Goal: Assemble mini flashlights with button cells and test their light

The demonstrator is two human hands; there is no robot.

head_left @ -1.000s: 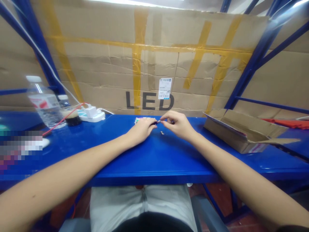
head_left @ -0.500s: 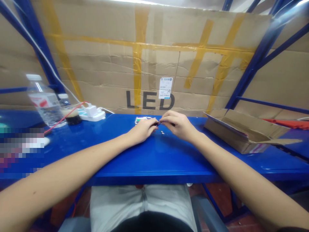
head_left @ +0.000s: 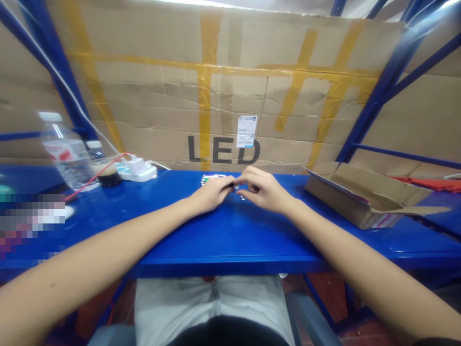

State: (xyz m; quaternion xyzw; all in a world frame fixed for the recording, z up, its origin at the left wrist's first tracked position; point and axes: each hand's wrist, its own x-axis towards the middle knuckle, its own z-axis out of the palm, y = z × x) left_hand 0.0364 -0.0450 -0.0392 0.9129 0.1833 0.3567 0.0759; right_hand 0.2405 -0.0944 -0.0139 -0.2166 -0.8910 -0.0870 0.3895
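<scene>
Near the back of the blue table, my left hand [head_left: 212, 193] is closed in a pinch around a small dark object [head_left: 233, 185]. Its shiny end pokes out past the fingertips, and its kind is too small to tell. My right hand [head_left: 264, 190] meets it from the right, fingers curled at that end and thumb lower. Whatever the right fingers hold is hidden. Just beneath the right thumb lies a small shiny metal piece [head_left: 242, 197]. Behind my left hand, a row of thin, light-coloured sticks [head_left: 212, 177] is partly covered.
On the blue table [head_left: 216, 240], an open cardboard box [head_left: 363, 218] stands at right, beside red material [head_left: 432, 184]. At left are a water bottle [head_left: 68, 156], a bottle of dark liquid [head_left: 108, 177] and a white power strip [head_left: 144, 174] with a red cable. A large cardboard sheet [head_left: 158, 110] rises behind.
The right fingers have curled more, and the thumb has dropped away from the index fingertip. The dark object's shiny end now shows between the hands. My left hand has barely moved.
</scene>
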